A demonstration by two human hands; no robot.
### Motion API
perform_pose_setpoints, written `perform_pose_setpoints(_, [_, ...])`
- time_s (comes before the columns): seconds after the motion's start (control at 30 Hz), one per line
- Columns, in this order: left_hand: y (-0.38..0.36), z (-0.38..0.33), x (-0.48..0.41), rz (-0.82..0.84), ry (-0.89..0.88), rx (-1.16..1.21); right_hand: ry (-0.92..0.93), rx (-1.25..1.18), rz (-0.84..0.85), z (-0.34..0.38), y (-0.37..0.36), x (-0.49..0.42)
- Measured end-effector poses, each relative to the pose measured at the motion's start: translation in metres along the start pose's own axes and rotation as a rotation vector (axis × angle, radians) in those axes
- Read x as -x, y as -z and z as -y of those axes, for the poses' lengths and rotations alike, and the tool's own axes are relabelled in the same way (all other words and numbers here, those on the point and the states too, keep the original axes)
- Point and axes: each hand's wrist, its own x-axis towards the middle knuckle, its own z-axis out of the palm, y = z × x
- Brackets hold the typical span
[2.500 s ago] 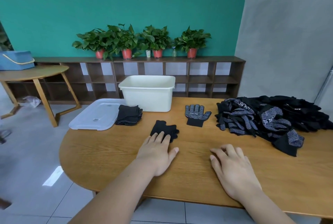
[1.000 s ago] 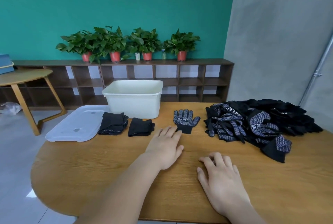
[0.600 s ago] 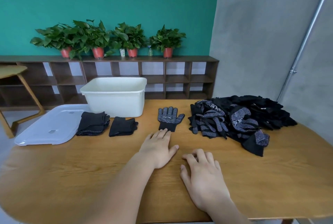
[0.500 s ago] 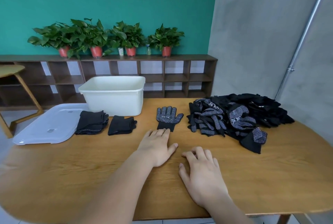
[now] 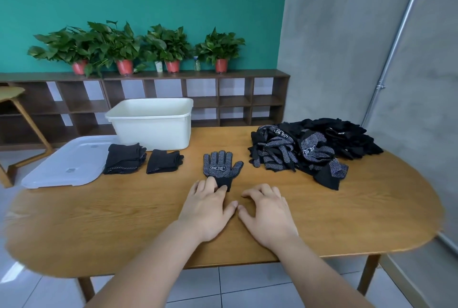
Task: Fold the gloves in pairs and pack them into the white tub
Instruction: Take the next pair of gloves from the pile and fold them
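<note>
While the left hand point(image 5: 207, 205) lies flat on the table point(image 5: 99, 221), its straight fingertips touching the cuff of a lone glove point(image 5: 219, 165), the right hand point(image 5: 267, 211) rests just beside it, fingers loosely bent and holding nothing. The glove lies flat, dotted side up, fingers pointing away. To its left sit a small bundle point(image 5: 163, 164) and a big bundle point(image 5: 124, 161), beside the lid point(image 5: 67, 161). The tub point(image 5: 153, 124) stands behind them. The pile point(image 5: 309, 149) lies right of the glove.
</note>
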Motion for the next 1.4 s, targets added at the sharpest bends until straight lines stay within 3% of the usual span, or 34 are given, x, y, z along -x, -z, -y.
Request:
perform_pose_setpoints(0.23, [-0.001,-0.001,0.027,-0.103,-0.003,0.078,-0.163,-0.326,-0.17,-0.012,0.012,-0.002])
perform_pose_setpoints(0.3, [0.001,-0.001,0.027,-0.094,-0.024,0.075,-0.266,-0.23,-0.216,-0.022,0.018,-0.006])
perform_pose_setpoints(0.37, [0.001,-0.002,0.027,-0.093,-0.021,0.087,-0.343,0.019,-0.242,-0.043,0.025,-0.011])
perform_pose_setpoints(0.43, [0.001,-0.002,0.027,-0.101,-0.02,0.095,-0.449,0.187,-0.186,-0.07,0.033,-0.012])
perform_pose_setpoints(0.53, [0.001,-0.002,0.027,-0.109,-0.016,0.097,-0.6,0.231,-0.033,-0.093,0.037,-0.01])
perform_pose_setpoints(0.6, [0.0,-0.002,0.026,-0.115,-0.01,0.099,-0.581,0.342,-0.052,-0.089,0.033,-0.008])
perform_pose_setpoints(0.7, [-0.001,-0.002,0.027,-0.111,0.001,0.098,-0.441,0.519,-0.206,-0.081,0.029,-0.004])
perform_pose_setpoints(1.13, [0.003,-0.005,0.032,-0.124,0.007,0.123,0.002,0.278,-0.264,-0.074,0.033,0.005])
perform_pose_setpoints(1.23, [0.003,-0.005,0.033,-0.129,0.007,0.129,-0.101,0.328,-0.316,-0.069,0.036,0.008])
perform_pose_setpoints(1.4, [0.003,-0.005,0.034,-0.138,0.02,0.13,-0.462,0.466,-0.301,-0.072,0.034,0.009])
